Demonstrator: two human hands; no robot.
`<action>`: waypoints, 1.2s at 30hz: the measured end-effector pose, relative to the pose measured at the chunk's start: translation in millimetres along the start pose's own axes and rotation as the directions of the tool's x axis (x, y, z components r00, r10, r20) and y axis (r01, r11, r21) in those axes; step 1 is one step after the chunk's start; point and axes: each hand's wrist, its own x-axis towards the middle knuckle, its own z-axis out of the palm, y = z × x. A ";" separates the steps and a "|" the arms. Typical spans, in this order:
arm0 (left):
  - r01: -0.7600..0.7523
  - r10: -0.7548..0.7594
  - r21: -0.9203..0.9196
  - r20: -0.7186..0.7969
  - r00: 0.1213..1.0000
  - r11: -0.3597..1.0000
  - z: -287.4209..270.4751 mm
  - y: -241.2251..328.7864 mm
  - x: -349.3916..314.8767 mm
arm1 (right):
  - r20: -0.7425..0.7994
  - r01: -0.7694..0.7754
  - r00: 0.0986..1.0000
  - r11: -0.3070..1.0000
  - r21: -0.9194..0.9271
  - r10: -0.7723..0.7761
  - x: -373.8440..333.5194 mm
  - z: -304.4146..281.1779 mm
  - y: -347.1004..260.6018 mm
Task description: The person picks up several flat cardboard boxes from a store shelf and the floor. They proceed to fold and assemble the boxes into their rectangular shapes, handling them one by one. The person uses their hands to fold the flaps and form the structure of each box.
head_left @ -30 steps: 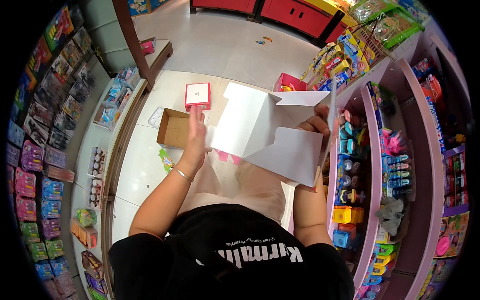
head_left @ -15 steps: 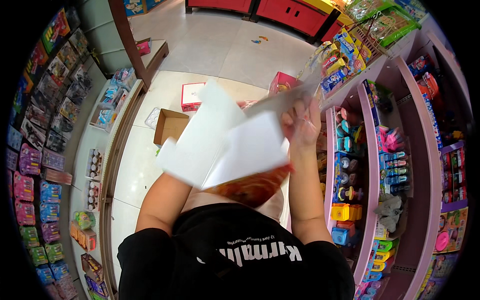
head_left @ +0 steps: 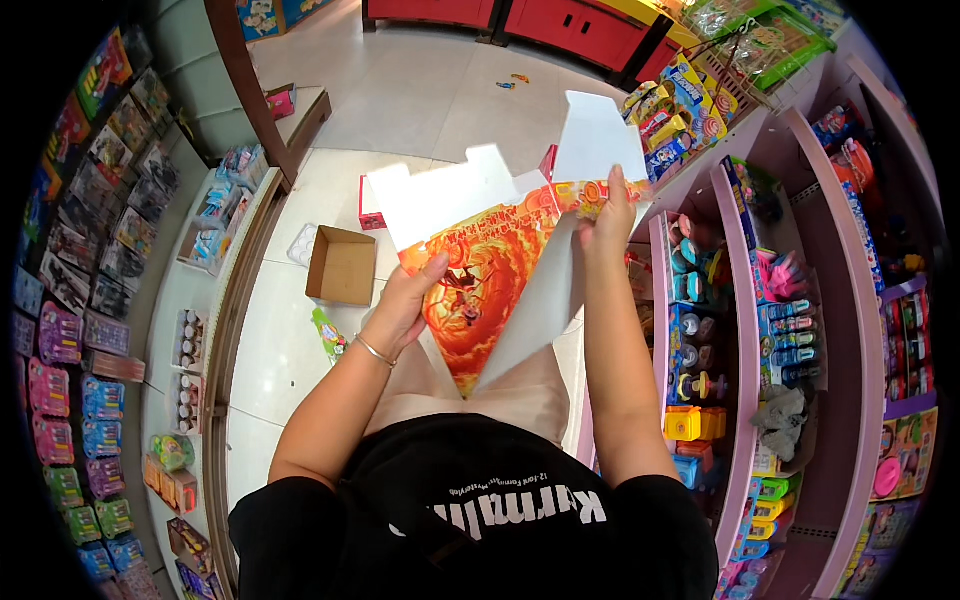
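Observation:
Between my hands is an unfolded cardboard display box (head_left: 487,270), its triangular panel printed orange and red, with white flaps along the far side. The pointed end hangs down toward my lap. My left hand (head_left: 408,300) is closed on its left edge, thumb on the printed face. With the thumb over a narrow printed strip, my right hand (head_left: 610,222) grips the right part, below an upright white flap (head_left: 600,140). The fingers of both hands are partly hidden behind the card.
Beyond my left forearm, an open brown carton (head_left: 342,265) lies on the tiles beside a green packet (head_left: 328,335). A red box (head_left: 370,203) is partly covered by the card. Toy shelves (head_left: 735,330) flank me on the right, a shelf of small goods (head_left: 225,290) on the left.
The card has turned over from its white inside to its printed face and spread wider. My left hand, hidden before, now shows at the left edge; my right hand has shifted slightly.

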 end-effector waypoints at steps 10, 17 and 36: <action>-0.099 0.149 0.421 -0.086 0.985 0.902 -6.3 9.5 2.9 | 0.135 -0.382 0.903 0.905 -0.189 0.409 -64.0 -18.7 31.8; -0.210 0.263 0.251 -0.202 0.944 0.945 -1.2 15.7 10.5 | -0.094 -0.031 0.995 0.744 -0.668 -0.044 -48.1 -73.6 77.8; 0.489 -0.035 0.518 -0.660 0.750 0.701 -153.7 -97.9 9.6 | -0.501 -0.748 0.452 0.620 0.238 0.738 -155.2 -195.6 171.4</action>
